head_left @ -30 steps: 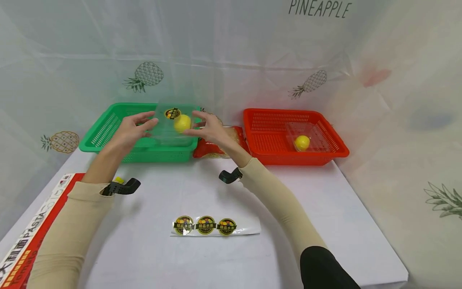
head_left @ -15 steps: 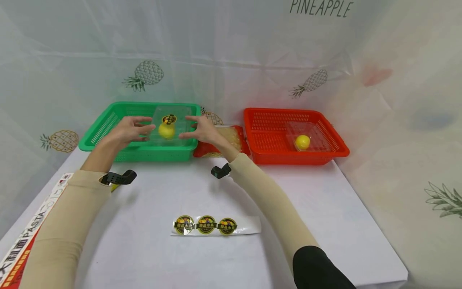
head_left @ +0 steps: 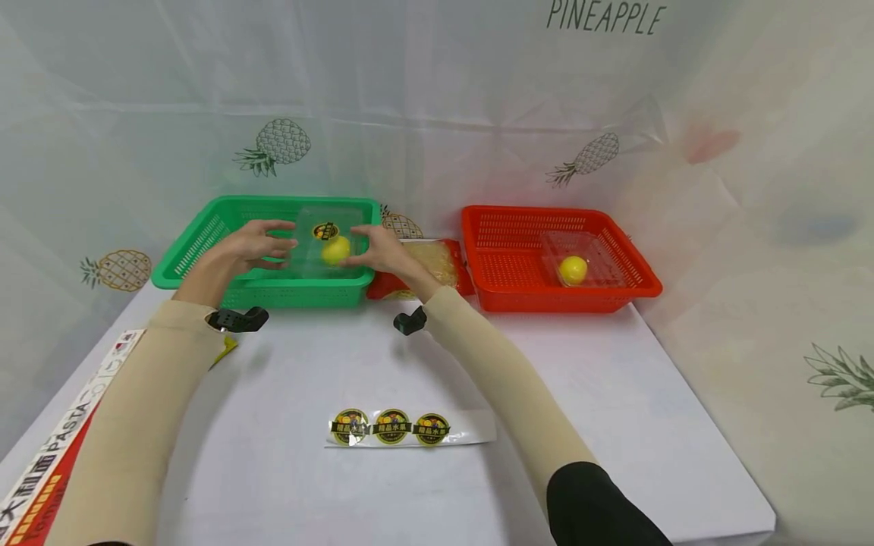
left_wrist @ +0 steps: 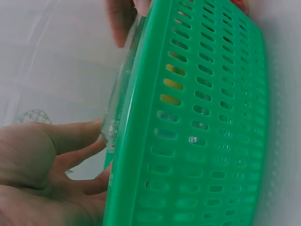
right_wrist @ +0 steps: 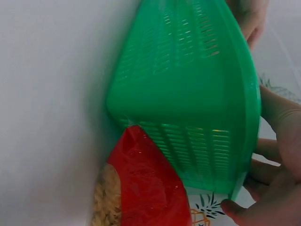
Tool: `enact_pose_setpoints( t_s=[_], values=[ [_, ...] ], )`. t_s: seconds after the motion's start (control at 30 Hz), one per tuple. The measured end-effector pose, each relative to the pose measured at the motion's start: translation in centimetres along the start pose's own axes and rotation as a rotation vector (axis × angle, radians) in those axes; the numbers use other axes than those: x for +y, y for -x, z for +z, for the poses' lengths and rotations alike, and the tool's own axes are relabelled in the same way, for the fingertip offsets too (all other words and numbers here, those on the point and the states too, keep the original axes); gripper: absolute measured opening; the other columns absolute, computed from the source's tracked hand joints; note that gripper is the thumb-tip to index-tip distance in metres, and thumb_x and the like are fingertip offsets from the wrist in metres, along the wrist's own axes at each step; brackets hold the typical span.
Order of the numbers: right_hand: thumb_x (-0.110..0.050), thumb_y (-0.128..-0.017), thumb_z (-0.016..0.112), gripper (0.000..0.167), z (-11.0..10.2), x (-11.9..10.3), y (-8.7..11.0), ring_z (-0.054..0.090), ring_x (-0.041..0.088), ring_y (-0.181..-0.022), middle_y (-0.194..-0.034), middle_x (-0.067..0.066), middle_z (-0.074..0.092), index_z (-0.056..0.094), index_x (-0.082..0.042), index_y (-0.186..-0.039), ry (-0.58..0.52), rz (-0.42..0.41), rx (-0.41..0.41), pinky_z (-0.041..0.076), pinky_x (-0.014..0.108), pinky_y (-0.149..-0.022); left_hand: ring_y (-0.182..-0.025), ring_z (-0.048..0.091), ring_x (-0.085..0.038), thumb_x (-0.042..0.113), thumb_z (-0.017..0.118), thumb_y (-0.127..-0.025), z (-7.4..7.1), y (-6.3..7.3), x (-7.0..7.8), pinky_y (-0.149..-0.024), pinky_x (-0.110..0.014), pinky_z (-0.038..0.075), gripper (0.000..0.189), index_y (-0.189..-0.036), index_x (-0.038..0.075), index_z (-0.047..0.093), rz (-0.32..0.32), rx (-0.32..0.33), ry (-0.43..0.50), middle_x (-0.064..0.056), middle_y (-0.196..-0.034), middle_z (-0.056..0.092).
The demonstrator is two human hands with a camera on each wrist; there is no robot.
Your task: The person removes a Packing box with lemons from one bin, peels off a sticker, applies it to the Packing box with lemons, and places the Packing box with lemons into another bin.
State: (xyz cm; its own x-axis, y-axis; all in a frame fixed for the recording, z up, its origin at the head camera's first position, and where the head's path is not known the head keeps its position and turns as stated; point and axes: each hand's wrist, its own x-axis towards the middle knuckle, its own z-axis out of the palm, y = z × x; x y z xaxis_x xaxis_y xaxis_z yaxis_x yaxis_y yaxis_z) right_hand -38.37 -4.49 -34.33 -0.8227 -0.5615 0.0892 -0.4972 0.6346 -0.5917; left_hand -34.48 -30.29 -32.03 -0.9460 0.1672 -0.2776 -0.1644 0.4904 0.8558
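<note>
A clear plastic fruit box (head_left: pixel 310 262) leans at the right end of the green basket (head_left: pixel 300 296). A round yellow fruit (head_left: pixel 335 249) shows through it, and a black-and-gold round sticker (head_left: pixel 325 230) is on its lid. At the box's left edge my left hand (head_left: pixel 253 244) holds its fingers extended; in the left wrist view the thumb tip meets the box edge. My right hand (head_left: pixel 385 249) is at the box's right edge with thumb and fingers spread. In the right wrist view the basket wall hides part of its fingers.
A red basket (head_left: pixel 505 302) holds another clear box with a yellow fruit (head_left: pixel 573 270). Between the baskets lies a red bag (head_left: pixel 437 258). A sticker strip (head_left: pixel 471 428) lies in front, and a pasta package (head_left: pixel 61 440) is along the left edge.
The clear box has come down from above into the green basket, then shifted slightly right. Both hands have stayed at its sides, the right hand ending slightly further left and lower.
</note>
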Motion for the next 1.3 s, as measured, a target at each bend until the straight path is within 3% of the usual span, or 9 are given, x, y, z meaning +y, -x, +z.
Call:
enact_pose_setpoints(
  t_s=[0.13,0.3,0.4,0.6,0.87,1.07,1.17,1.3],
  values=[
    [-0.042,-0.082,0.078,0.080,0.5,-0.2,-0.4,0.023,0.023,-0.151,-0.156,0.007,0.041,0.045,-0.011,-0.147,0.096,0.044,-0.010,0.026,0.039,-0.122,-0.088,0.055,-0.010,0.018,0.050,-0.103,0.1,-0.5,0.0,-0.092,-0.037,0.054,0.069,-0.159,0.011,0.010,-0.024,-0.028,-0.012,-0.023,-0.155,0.024],
    [-0.043,-0.083,0.077,0.076,0.8,-0.6,-0.8,0.017,0.020,-0.153,-0.153,0.000,0.046,0.048,-0.012,-0.146,0.243,0.064,-0.022,0.021,0.037,-0.124,-0.092,0.056,-0.016,0.015,0.050,-0.103,0.3,-1.2,0.0,-0.087,-0.037,0.055,0.067,-0.158,0.011,0.012,-0.058,-0.034,-0.026,-0.025,-0.153,0.027],
    [-0.042,-0.084,0.076,0.072,0.9,-0.9,-1.0,0.018,0.019,-0.153,-0.151,-0.002,0.048,0.050,-0.011,-0.144,0.278,0.078,-0.033,0.022,0.036,-0.124,-0.092,0.057,-0.018,0.014,0.049,-0.103,0.3,-1.5,0.1,-0.085,-0.037,0.056,0.066,-0.158,0.010,0.013,-0.070,-0.036,-0.057,-0.027,-0.152,0.028],
    [-0.042,-0.085,0.075,0.069,0.9,-1.2,-0.9,0.017,0.018,-0.153,-0.149,-0.003,0.051,0.052,-0.011,-0.142,0.276,0.108,-0.030,0.023,0.035,-0.123,-0.092,0.057,-0.020,0.004,0.043,-0.103,0.5,-1.3,0.5,-0.089,-0.040,0.056,0.063,-0.158,0.006,0.012,-0.096,-0.062,-0.105,-0.031,-0.153,0.026],
    [-0.040,-0.085,0.076,0.066,1.1,-1.0,-0.5,0.019,0.020,-0.153,-0.145,-0.001,0.055,0.055,-0.008,-0.139,0.244,0.080,-0.016,0.018,0.034,-0.125,-0.127,0.045,-0.043,0.006,0.045,-0.103,0.8,-0.8,0.5,-0.094,-0.043,0.056,0.063,-0.157,0.003,0.012,-0.088,-0.070,-0.150,-0.034,-0.153,0.022],
    [-0.040,-0.089,0.071,0.061,1.1,-0.8,-0.2,0.021,0.022,-0.152,-0.145,0.000,0.055,0.056,-0.008,-0.139,0.240,0.018,-0.005,0.016,0.033,-0.125,-0.132,0.041,-0.046,0.009,0.045,-0.104,0.8,-0.8,0.0,-0.089,-0.040,0.058,0.062,-0.157,0.003,0.013,-0.083,-0.066,-0.144,-0.033,-0.153,0.026],
    [-0.039,-0.091,0.069,0.058,0.7,-0.7,0.1,0.025,0.023,-0.151,-0.145,0.003,0.055,0.056,-0.008,-0.138,0.212,-0.013,-0.008,0.020,0.033,-0.124,-0.133,0.041,-0.047,0.010,0.046,-0.104,0.7,-0.8,-0.1,-0.086,-0.039,0.059,0.062,-0.157,0.003,0.015,-0.071,-0.064,-0.142,-0.034,-0.152,0.028],
    [-0.038,-0.093,0.066,0.056,-0.1,-0.8,0.6,0.040,0.022,-0.143,-0.144,0.006,0.056,0.056,-0.006,-0.138,0.138,-0.052,-0.025,0.036,0.032,-0.116,-0.136,0.037,-0.049,0.010,0.047,-0.103,0.7,-0.7,0.1,-0.087,-0.040,0.058,0.062,-0.156,0.002,0.016,-0.055,-0.062,-0.162,-0.034,-0.153,0.027]
  ],
)
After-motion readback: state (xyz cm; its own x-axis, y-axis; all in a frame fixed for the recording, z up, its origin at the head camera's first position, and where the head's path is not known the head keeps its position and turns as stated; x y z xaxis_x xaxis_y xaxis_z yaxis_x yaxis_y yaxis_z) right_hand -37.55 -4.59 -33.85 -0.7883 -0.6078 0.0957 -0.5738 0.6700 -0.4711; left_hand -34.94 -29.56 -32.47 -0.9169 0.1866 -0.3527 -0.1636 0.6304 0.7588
